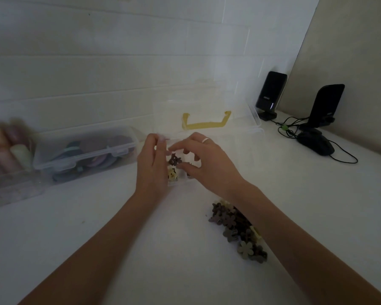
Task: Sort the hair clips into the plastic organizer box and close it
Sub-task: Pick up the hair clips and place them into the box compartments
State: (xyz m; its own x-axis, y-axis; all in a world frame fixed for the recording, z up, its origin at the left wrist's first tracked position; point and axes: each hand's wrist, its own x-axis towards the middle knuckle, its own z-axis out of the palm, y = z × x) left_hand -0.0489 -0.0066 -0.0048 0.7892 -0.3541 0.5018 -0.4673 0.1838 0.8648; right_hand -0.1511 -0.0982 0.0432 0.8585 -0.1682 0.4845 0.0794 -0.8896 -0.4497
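Note:
The clear organizer box [246, 137] stands at mid-table with its lid [198, 100] tilted back and a yellow handle [207, 124] showing. Dark brown flower clips [175, 160] and a yellow clip [172, 173] lie in its front compartments. My left hand [152, 166] rests against the box's left side with fingers mostly straight. My right hand [207, 159], wearing a ring, hovers over the compartments with curled fingers, and its thumb seems to pinch a small dark clip [188, 165]. A pile of brown, grey and cream flower clips [235, 230] lies on the table under my right forearm.
A closed clear case [84, 150] with round items sits at left, beside a blurred tray of pastel tubes [6, 150]. Two black speakers [271, 93] [327, 104], a mouse [315, 143] and cables [288, 128] occupy the far right corner by the wall.

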